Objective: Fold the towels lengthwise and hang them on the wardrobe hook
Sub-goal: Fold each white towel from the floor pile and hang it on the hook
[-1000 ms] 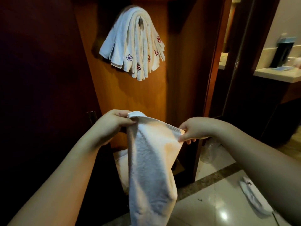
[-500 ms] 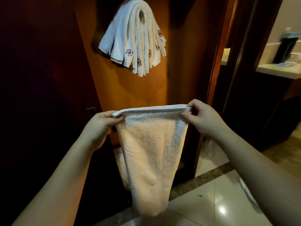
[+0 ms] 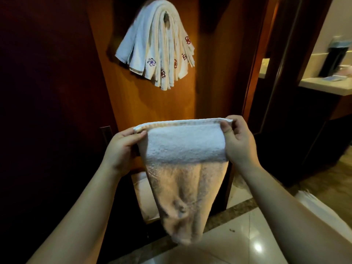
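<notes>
Against the wooden wardrobe panel, a bundle of hung towels is being carried by the hook, whose metal tip is just showing through the folds at the top. These towels are draped over it in narrow layers, fanning out downward, and small embroidered flowers in purple and red are being shown near their lower ends.

Below them and nearer the camera, a white towel is being held up by its top edge, well apart from the hook. One upper corner is being pinched by the left hand, thumb on the near side and fingers hidden behind the cloth. The other corner is being pinched by the right hand, with its fingers curled over the hem. The hands are being kept apart, so that the top edge is being stretched nearly level between them, and the rest of the towel is hanging down to a narrow end above the tiled floor.

Behind the held towel, a pale fabric heap is being partly hidden low in the wardrobe; what it lies in cannot be told. At the right edge, something white on the floor is being blurred. Farther right, a light countertop is being seen through a doorway, with a dark upright object standing on it, blurred.
</notes>
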A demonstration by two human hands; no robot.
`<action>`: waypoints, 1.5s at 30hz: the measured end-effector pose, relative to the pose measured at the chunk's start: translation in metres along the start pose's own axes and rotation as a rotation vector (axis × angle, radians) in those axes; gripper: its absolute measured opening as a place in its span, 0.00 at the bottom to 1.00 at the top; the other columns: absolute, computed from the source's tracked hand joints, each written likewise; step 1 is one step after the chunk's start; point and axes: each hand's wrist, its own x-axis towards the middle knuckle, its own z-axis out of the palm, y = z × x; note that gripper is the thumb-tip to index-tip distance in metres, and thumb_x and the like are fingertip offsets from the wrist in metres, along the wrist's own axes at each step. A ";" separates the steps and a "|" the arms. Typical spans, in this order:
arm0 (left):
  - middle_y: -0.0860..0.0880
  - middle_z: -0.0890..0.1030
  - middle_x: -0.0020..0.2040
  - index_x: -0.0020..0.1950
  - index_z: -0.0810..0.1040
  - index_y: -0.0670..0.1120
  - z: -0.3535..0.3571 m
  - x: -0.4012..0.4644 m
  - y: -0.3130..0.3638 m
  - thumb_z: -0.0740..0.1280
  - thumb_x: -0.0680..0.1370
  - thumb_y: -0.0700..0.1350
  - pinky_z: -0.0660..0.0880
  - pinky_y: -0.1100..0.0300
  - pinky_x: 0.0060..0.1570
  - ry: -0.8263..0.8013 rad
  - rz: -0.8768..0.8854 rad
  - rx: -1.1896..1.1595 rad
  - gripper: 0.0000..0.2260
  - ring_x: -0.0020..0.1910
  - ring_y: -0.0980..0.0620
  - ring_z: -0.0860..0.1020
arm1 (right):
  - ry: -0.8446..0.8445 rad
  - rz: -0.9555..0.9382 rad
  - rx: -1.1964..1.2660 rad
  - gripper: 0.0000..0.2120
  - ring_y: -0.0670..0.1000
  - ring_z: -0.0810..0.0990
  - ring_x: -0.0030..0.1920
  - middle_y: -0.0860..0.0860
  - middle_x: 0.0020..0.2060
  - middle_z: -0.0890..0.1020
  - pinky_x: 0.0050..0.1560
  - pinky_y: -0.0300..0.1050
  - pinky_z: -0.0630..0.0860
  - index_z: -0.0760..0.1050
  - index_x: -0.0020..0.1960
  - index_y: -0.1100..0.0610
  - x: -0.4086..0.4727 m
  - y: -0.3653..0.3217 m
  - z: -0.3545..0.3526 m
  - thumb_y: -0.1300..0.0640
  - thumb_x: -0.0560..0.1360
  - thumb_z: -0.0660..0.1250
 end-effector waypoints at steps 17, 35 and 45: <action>0.38 0.84 0.47 0.51 0.85 0.37 -0.004 0.002 -0.016 0.69 0.70 0.41 0.78 0.56 0.45 -0.040 -0.143 -0.036 0.13 0.45 0.42 0.82 | -0.724 0.841 0.877 0.27 0.58 0.81 0.64 0.61 0.63 0.81 0.57 0.51 0.81 0.82 0.63 0.58 0.003 0.035 -0.011 0.50 0.67 0.82; 0.42 0.84 0.44 0.41 0.85 0.48 0.041 -0.043 -0.075 0.65 0.78 0.44 0.77 0.47 0.49 0.516 -0.171 -0.131 0.11 0.45 0.42 0.81 | -0.060 0.758 0.287 0.15 0.39 0.85 0.41 0.40 0.40 0.86 0.39 0.33 0.79 0.80 0.51 0.50 -0.080 -0.009 0.067 0.43 0.83 0.59; 0.58 0.86 0.49 0.61 0.81 0.51 0.079 -0.084 -0.065 0.61 0.84 0.41 0.78 0.69 0.44 0.346 -0.077 0.000 0.11 0.50 0.61 0.84 | -0.276 0.517 0.278 0.15 0.36 0.83 0.51 0.41 0.52 0.85 0.45 0.28 0.77 0.77 0.67 0.44 -0.108 -0.033 0.085 0.45 0.84 0.58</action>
